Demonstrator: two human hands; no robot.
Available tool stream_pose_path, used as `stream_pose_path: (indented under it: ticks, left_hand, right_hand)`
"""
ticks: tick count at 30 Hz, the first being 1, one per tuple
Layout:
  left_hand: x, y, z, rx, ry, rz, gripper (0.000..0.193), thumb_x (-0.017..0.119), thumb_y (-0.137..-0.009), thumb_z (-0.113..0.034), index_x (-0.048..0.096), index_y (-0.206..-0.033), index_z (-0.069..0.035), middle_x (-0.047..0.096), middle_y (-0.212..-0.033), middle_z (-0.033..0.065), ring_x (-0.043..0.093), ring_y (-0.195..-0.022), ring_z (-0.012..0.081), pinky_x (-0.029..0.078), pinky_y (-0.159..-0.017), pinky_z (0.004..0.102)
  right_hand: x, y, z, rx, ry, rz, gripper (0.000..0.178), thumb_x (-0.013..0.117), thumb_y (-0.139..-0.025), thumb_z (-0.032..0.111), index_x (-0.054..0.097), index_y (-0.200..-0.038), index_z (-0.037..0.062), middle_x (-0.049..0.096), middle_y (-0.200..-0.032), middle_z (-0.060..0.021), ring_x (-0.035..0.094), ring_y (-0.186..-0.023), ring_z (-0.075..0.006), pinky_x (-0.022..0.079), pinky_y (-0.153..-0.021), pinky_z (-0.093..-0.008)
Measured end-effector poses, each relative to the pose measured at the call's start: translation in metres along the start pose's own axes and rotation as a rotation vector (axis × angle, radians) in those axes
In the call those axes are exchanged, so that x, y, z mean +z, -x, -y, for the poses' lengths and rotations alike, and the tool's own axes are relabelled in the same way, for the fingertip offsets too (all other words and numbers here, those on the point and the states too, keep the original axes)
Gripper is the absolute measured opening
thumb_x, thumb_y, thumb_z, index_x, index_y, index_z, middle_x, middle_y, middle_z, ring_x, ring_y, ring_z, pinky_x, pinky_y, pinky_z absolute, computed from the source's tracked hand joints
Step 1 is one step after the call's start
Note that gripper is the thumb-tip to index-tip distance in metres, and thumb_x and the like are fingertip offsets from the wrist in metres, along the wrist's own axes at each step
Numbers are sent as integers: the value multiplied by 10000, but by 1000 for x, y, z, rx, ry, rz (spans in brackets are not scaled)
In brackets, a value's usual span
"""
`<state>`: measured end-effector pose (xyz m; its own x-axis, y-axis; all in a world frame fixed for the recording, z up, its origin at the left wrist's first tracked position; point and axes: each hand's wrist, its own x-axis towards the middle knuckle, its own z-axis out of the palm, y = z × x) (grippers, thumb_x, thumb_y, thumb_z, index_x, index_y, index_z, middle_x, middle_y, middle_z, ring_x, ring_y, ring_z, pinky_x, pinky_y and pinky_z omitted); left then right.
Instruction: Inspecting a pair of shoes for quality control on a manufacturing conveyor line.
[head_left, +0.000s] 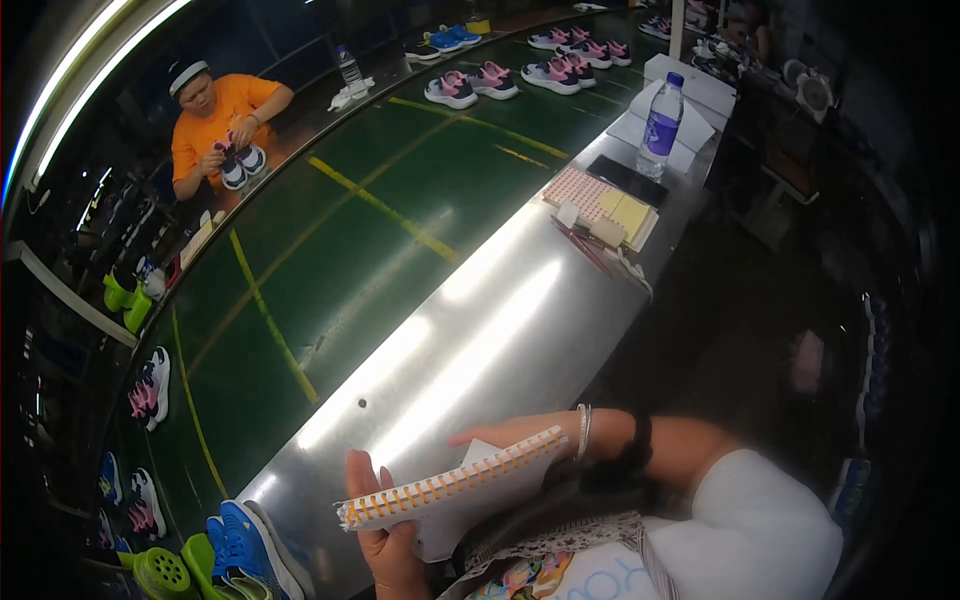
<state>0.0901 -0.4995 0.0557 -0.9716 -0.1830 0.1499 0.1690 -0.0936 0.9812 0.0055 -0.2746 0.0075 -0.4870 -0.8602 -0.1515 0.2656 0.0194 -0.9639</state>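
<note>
A white spiral notebook with an orange coil is held close to my body, tilted above the near end of the metal ledge. My left hand is closed on its left end, the fingers showing past the coil. Along the far side of the notebook lies my right hand, its fingers stretched to the left and partly hidden behind the coil. A white paper corner sticks up between the coil and that hand. Blue sneakers stand left of my left hand, beside a bright green holder.
A green conveyor belt with yellow lines carries pink and navy sneakers. On the metal ledge are a water bottle, a dark tablet, and papers with pens. Across the belt, a person in orange handles sneakers.
</note>
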Motion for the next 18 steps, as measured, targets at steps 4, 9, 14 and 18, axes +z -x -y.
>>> stream_pose_path:
  ticks: [4, 9, 14, 18]
  left_hand:
    - [-1, 8, -17, -334, 108, 27, 370, 569, -848, -80, 503, -1207, -21, 571, -1098, 181, 583, -941, 283, 464, -843, 371]
    - [-7, -10, 16, -446, 437, -142, 458, 533, -899, -151, 368, -1293, 15, 510, -1244, 172, 525, -1127, 283, 430, -958, 415]
    - [9, -15, 20, -484, 442, -220, 452, 503, -884, -57, 335, -1300, -5, 531, -1183, 165, 560, -1045, 273, 468, -904, 403]
    - [9, -14, 22, -540, 347, 2, 795, 621, -753, 16, 166, -1400, -66, 536, -1161, 172, 572, -1030, 281, 501, -862, 397]
  right_hand:
    - [4, 11, 8, 25, 192, -40, 611, 544, -898, 238, 270, -1403, 30, 395, -1353, -166, 435, -1200, -201, 371, -980, -289]
    - [7, 21, -13, -111, -250, -246, 490, 418, -976, 284, 337, -1367, 1, 422, -1331, -160, 428, -1201, -218, 329, -1019, -312]
    - [19, 20, -1, 47, 243, -405, 562, 500, -934, 259, 302, -1353, -60, 468, -1274, -167, 447, -1175, -227, 349, -993, -307]
    - [2, 24, 7, -89, -271, -487, 561, 535, -905, 165, 293, -1359, -59, 465, -1286, -146, 442, -1180, -186, 353, -996, -299]
